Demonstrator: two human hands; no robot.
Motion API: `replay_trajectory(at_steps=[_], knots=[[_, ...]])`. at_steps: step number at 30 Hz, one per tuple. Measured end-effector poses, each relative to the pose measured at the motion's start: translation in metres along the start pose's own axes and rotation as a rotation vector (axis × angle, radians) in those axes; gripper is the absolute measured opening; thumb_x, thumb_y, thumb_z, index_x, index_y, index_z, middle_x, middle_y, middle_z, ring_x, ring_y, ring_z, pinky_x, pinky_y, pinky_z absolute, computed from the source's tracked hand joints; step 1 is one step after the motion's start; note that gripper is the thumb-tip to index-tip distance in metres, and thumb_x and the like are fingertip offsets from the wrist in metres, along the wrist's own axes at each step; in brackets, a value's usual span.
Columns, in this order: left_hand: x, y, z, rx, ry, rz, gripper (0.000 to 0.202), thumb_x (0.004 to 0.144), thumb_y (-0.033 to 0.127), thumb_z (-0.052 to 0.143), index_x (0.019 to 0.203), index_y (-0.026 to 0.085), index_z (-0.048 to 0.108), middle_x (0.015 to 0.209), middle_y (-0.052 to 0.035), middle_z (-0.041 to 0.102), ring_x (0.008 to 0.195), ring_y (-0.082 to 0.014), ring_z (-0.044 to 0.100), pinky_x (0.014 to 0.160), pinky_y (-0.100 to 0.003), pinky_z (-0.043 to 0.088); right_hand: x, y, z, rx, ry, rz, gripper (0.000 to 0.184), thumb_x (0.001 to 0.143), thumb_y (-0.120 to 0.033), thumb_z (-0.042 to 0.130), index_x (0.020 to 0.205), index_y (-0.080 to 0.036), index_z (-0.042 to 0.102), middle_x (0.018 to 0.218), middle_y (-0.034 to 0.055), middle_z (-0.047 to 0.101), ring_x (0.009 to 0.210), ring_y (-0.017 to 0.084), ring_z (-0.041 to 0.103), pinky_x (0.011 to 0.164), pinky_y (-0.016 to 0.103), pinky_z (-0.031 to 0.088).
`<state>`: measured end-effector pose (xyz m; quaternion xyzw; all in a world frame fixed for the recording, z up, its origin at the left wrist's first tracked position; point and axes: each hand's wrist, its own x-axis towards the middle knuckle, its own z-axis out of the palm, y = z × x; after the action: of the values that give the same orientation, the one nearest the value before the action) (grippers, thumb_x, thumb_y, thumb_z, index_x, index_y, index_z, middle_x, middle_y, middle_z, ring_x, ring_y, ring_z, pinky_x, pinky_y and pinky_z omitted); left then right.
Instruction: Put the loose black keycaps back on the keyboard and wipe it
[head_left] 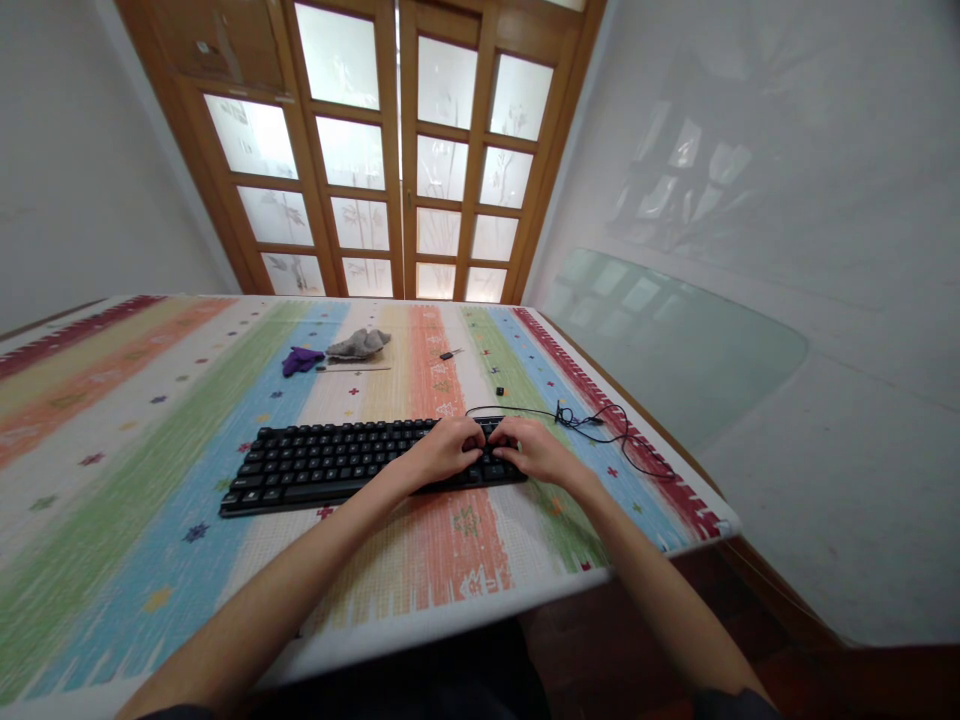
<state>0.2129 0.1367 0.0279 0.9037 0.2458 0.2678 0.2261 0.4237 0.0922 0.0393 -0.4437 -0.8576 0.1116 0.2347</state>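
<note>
A black keyboard point(330, 460) lies on the tablecloth, its right end under both of my hands. My left hand point(450, 447) rests over the keys near that end, fingers curled and closed, thumb low against the keys. Facing it from the right, my right hand point(529, 447) is bent over the number keys with thumb and fingers drawn together. Whatever is between the fingertips of either hand is too small or hidden to make out. Just behind the keyboard sits a loose black keycap point(500, 391). The keyboard's black cable point(577, 418) lies loosely bunched to the right.
Farther back are a purple cloth point(301, 360), a grey cloth point(360, 345), a thin stick-like tool point(352, 369) and a small black item with a metal end point(448, 356). The striped tablecloth point(172, 480) covers the table; a wall point(825, 250) runs along its right side.
</note>
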Motion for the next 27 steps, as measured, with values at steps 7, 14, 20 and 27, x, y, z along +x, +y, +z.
replay_trajectory(at_steps=[7, 14, 20, 27], knots=[[0.005, 0.001, 0.004, 0.071, -0.023, 0.076, 0.013, 0.083, 0.007, 0.061, 0.078, 0.015, 0.07, 0.082, -0.0045, 0.069, 0.079, -0.016, 0.063, 0.074, -0.025, 0.048, -0.001, 0.002, 0.003, 0.003, 0.003, -0.03, 0.019, 0.081, 0.0, 0.064, 0.088, -0.018, 0.068, 0.089, 0.0046, 0.068, 0.086, 0.02, 0.062, 0.079, 0.032, 0.046], [0.01, 0.003, 0.005, 0.211, -0.082, 0.143, 0.016, 0.087, 0.008, 0.056, 0.083, 0.013, 0.07, 0.085, -0.0078, 0.07, 0.08, -0.0176, 0.064, 0.075, -0.027, 0.049, -0.001, 0.004, 0.004, -0.017, 0.003, 0.017, 0.022, 0.078, 0.003, 0.063, 0.085, -0.017, 0.067, 0.086, 0.0037, 0.067, 0.082, 0.019, 0.062, 0.076, 0.03, 0.045], [0.011, 0.006, 0.004, 0.249, -0.136, 0.16, 0.016, 0.087, 0.006, 0.053, 0.092, 0.014, 0.066, 0.088, -0.0065, 0.069, 0.084, -0.0182, 0.064, 0.078, -0.029, 0.05, -0.001, 0.002, 0.005, 0.044, 0.025, 0.068, 0.021, 0.076, 0.002, 0.065, 0.085, -0.017, 0.066, 0.082, 0.0019, 0.066, 0.075, 0.016, 0.06, 0.072, 0.028, 0.045], [0.011, 0.006, 0.003, 0.224, -0.144, 0.073, 0.01, 0.086, 0.01, 0.056, 0.089, 0.016, 0.064, 0.086, -0.0047, 0.067, 0.082, -0.0181, 0.063, 0.078, -0.029, 0.049, 0.001, 0.0, 0.005, 0.109, 0.021, 0.107, 0.023, 0.074, 0.003, 0.064, 0.085, -0.017, 0.065, 0.081, 0.001, 0.067, 0.071, 0.015, 0.06, 0.069, 0.027, 0.046]])
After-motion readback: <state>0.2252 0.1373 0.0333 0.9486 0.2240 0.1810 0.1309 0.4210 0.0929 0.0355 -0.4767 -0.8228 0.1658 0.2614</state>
